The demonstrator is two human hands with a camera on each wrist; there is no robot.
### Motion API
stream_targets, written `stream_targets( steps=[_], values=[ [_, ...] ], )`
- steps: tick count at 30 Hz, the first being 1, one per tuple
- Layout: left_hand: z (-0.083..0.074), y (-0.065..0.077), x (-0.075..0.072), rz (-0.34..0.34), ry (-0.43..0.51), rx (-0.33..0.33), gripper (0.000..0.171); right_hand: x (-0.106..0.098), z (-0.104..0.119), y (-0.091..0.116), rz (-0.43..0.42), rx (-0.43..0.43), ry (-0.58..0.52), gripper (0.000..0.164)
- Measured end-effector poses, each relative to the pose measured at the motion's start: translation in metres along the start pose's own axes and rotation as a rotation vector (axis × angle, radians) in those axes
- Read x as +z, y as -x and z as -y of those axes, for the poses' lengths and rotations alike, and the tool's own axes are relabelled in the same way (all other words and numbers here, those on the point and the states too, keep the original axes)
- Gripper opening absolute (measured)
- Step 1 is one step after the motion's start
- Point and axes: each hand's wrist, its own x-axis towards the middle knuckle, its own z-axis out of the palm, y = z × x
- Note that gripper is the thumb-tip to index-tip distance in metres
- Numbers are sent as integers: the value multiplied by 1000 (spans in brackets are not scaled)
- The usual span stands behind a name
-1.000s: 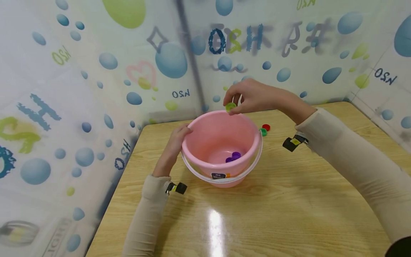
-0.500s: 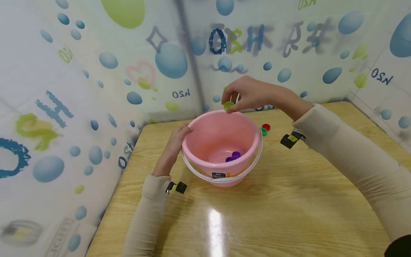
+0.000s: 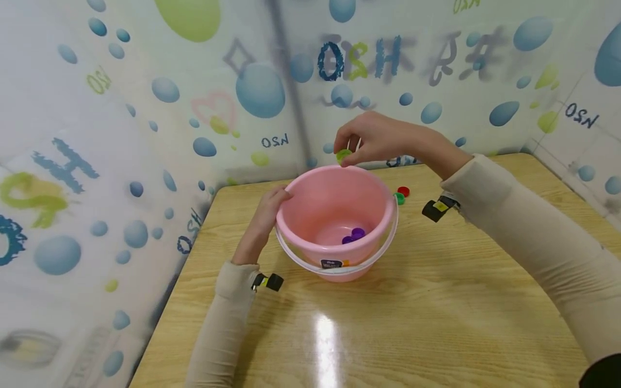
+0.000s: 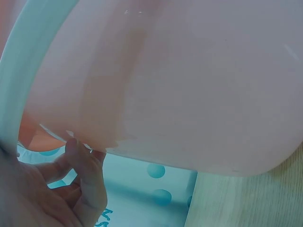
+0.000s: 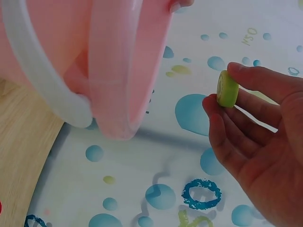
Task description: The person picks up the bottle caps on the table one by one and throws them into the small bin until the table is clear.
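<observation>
A pink bucket stands upright on the wooden table, its white handle hanging down on the near side. My left hand grips the bucket's left rim; the left wrist view shows the fingers bent against the bucket wall. Above the far rim, my right hand pinches a yellow-green bottle cap between thumb and fingertips. Seen from the right wrist, the cap is held on edge, apart from the rim. Two purple caps lie together on the bucket's floor.
Just right of the bucket, a green cap and a red cap lie on the table. A patterned curtain-like wall stands close behind the table's far edge and continues along the left side.
My right hand has risen slightly and drifted a little left with the yellow-green cap still pinched. The left hand keeps its grip on the rim, and the bucket stays in place.
</observation>
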Motion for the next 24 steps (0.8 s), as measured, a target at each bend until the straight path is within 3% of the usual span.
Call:
stream_targets(
  steps=[9, 24],
  values=[
    [-2, 12, 10, -27, -11, 4, 33, 0, 0, 6, -12, -15, -9, 26],
    [-3, 11, 8, -14, 11, 0, 32, -3, 7, 0, 5, 23, -15, 27]
  ],
)
